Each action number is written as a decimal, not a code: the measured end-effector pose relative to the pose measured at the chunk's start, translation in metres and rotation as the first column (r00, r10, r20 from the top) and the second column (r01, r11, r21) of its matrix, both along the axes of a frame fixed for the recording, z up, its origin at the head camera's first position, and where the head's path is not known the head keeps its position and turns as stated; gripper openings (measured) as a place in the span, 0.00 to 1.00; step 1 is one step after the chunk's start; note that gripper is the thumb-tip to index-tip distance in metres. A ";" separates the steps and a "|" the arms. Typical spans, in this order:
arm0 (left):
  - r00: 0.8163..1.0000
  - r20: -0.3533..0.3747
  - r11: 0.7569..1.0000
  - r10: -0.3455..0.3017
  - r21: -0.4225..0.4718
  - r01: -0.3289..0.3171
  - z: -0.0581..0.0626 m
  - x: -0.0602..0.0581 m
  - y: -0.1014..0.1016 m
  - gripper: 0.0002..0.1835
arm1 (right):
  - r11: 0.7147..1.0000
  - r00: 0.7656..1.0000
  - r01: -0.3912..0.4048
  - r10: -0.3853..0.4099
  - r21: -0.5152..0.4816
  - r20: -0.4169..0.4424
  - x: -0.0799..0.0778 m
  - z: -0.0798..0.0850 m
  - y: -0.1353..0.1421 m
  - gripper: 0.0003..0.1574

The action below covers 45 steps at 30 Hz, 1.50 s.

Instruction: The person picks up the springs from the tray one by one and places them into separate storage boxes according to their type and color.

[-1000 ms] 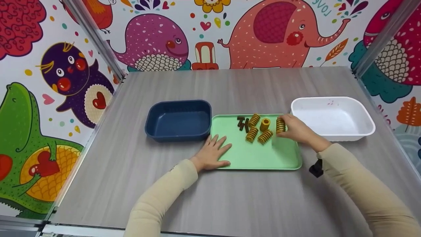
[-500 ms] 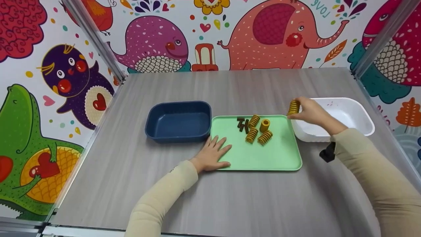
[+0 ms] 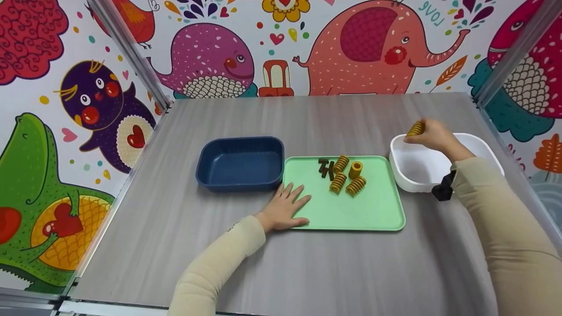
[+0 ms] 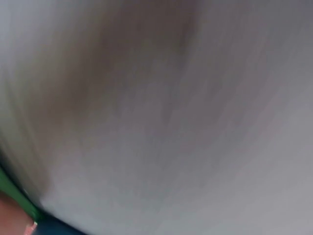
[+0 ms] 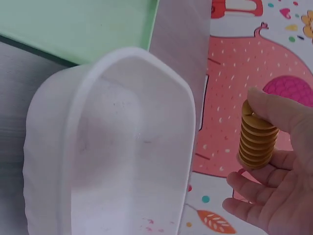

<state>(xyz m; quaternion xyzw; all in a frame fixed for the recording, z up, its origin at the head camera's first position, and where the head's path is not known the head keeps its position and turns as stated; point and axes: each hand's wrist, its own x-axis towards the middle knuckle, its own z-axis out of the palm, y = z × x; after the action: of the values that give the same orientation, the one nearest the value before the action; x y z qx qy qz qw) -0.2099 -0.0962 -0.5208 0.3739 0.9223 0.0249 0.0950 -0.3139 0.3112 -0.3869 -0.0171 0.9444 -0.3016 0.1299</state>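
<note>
Four mustard-yellow cylinders and the flat-spread left hand rest on a pale-green tray in the head view, blurred bench dominates the left wrist's, and the right wrist's shows the right hand pinching a ridged mustard cylinder near a white tub.

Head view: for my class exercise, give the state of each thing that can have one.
Green tray: lying flat
Left grip: fingers spread, resting on tray
Right grip: pinching a coil
Held coil: raised off tray
Three coils: lying on tray
Yellow tube: hole showing
Brown pieces: clustered
Blue bin: upright, open-topped
White bin: upright, open-topped
</note>
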 end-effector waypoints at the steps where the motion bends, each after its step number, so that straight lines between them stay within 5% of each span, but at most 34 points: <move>1: 1.000 0.001 1.000 0.001 0.001 -0.001 0.000 0.000 0.000 0.39 | 1.000 1.000 0.019 -0.019 -0.005 0.006 -0.002 -0.001 0.003 0.47; 18: 1.000 -0.008 1.000 -0.013 0.022 0.013 -0.004 0.004 0.002 0.38 | 0.958 0.960 0.266 -0.255 -0.102 0.111 -0.003 -0.033 0.025 0.37; 28: 1.000 -0.017 1.000 -0.022 -0.004 0.022 -0.007 0.005 0.005 0.38 | 0.979 0.977 0.173 -0.184 0.104 0.111 0.006 -0.057 0.031 0.34; 35: 1.000 -0.008 1.000 -0.018 0.003 0.019 -0.007 0.006 0.005 0.38 | 0.983 0.974 0.062 -0.097 0.171 0.204 0.004 -0.066 0.035 0.10; 45: 1.000 -0.010 1.000 -0.018 0.011 0.018 -0.009 0.003 0.004 0.38 | 0.983 0.967 0.008 -0.054 0.183 0.248 0.005 -0.066 0.037 0.17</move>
<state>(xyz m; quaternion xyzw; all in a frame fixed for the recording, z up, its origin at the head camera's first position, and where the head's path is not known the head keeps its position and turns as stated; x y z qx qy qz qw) -0.2064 -0.0922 -0.5303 0.3827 0.9192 0.0274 0.0887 -0.3092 0.3483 -0.4529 0.0480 0.9438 -0.2167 0.2450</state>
